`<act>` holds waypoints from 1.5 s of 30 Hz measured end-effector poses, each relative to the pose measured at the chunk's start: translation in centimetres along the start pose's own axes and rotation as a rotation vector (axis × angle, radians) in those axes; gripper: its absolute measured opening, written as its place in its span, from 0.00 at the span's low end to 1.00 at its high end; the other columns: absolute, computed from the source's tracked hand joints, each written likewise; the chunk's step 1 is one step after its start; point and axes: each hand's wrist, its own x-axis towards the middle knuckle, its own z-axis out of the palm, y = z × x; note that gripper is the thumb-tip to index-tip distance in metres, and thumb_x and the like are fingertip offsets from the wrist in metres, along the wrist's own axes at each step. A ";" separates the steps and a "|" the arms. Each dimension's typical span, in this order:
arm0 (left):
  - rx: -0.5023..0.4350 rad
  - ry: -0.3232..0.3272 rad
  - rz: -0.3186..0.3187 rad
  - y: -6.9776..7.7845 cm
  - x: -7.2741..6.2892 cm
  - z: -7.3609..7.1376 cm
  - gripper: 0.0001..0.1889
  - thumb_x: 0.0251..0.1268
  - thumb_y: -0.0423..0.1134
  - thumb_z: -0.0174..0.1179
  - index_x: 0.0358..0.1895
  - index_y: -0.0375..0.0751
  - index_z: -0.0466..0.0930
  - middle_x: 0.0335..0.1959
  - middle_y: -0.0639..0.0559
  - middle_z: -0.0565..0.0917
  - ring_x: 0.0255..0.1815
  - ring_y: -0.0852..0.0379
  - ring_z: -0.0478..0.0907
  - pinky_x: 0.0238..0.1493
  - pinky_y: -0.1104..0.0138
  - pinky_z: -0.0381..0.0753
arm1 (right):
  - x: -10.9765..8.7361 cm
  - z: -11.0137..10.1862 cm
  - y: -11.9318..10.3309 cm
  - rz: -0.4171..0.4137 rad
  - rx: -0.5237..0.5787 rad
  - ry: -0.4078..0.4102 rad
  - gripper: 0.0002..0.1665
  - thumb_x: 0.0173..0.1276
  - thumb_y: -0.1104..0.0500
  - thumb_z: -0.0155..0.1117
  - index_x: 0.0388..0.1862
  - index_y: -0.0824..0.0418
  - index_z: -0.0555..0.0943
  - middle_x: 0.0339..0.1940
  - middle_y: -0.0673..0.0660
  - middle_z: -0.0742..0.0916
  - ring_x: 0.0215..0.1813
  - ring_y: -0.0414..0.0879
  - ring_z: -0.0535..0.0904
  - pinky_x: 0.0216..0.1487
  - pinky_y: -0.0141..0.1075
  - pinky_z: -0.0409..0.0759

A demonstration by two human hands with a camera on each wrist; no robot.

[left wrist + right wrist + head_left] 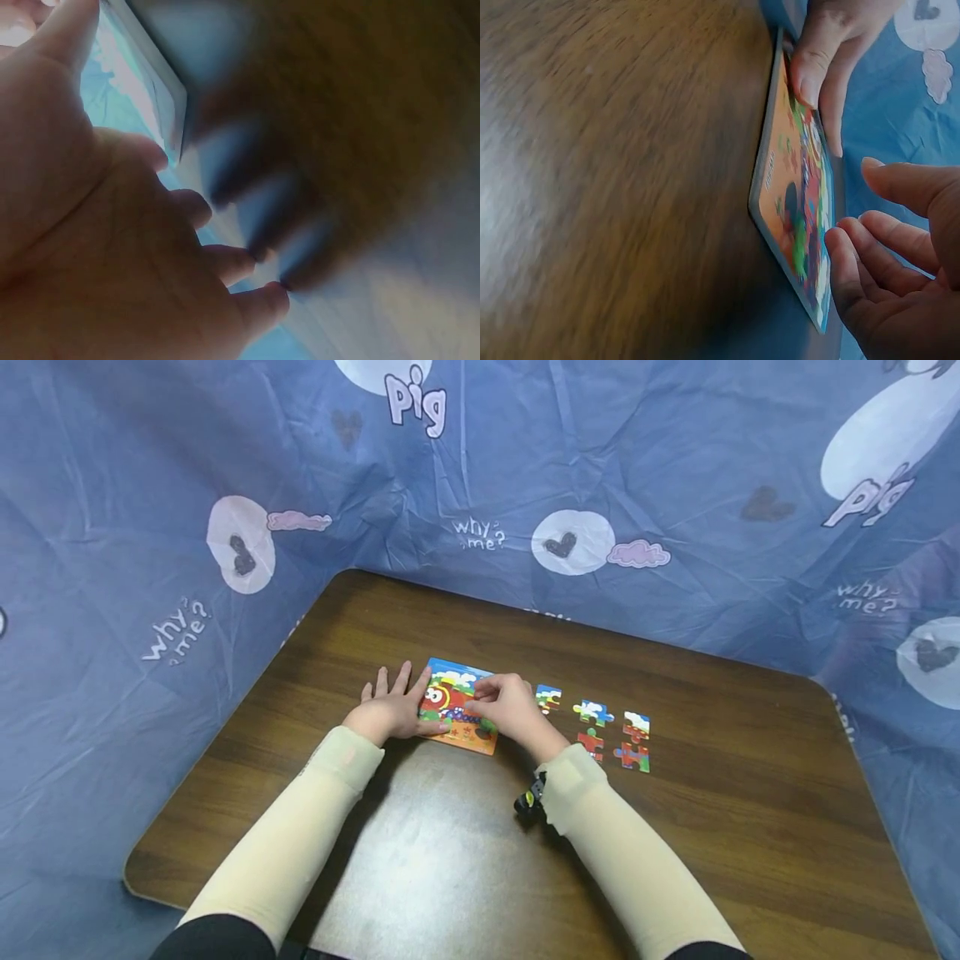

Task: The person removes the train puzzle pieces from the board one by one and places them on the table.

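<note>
A jigsaw puzzle board (472, 741) with a bright cartoon picture and an orange lower strip lies on the table. My left hand (386, 714) is at its left side, fingers spread, the thumb resting on the picture. In the left wrist view the board's edge (166, 101) runs beside the thumb and index finger. Over the right part of the board is my right hand (516, 703), fingers bent. The right wrist view shows a gap between its thumb (900, 184) and fingertips, with no piece between them. Part of the picture is hidden under both hands.
To the right of the board lie several loose jigsaw pieces: a blue one (548, 697), a cloud one (593, 713), a red one (591, 742) and a joined-looking pair (636, 739). The brown table (720, 827) meets a blue printed cloth (480, 485) behind.
</note>
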 end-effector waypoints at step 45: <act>0.029 -0.015 -0.053 0.1 0.1 0.2 0.60 0.60 0.81 0.48 0.82 0.57 0.22 0.82 0.44 0.25 0.78 0.31 0.22 0.72 0.36 0.35 | 2.6 3.1 -2.2 0.099 -0.184 0.006 0.11 0.63 0.56 0.78 0.25 0.59 0.88 0.26 0.49 0.87 0.34 0.44 0.81 0.43 0.39 0.79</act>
